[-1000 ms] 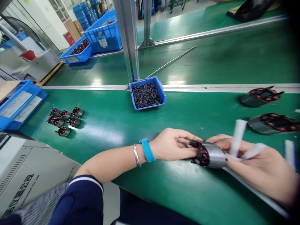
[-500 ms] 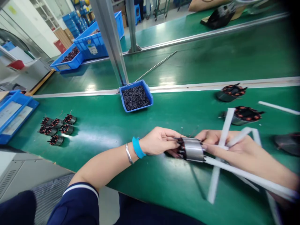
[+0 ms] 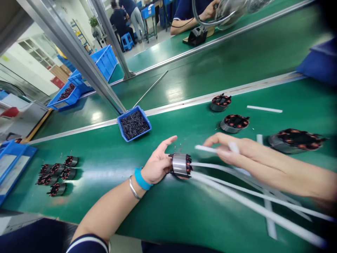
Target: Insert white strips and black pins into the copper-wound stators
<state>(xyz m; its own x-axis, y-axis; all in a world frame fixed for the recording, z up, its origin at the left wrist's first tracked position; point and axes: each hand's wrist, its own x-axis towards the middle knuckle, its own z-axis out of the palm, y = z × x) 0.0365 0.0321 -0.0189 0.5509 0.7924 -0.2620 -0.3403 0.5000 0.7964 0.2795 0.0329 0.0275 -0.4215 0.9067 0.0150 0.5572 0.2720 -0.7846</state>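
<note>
Left hand [image 3: 157,164] grips wire-wound metal core [image 3: 181,164] at frame center, one finger extended. Long white strips [image 3: 237,199] run from core toward lower right. Right hand [image 3: 238,149], right of center, pinches blurred white piece [image 3: 205,149], its tip apart from core. Blue bin [image 3: 140,135] sits above left hand.

bright | glare on green bench [image 3: 105,173] | right grip [image 3: 243,150] blurred | dark upper-right corner
</note>
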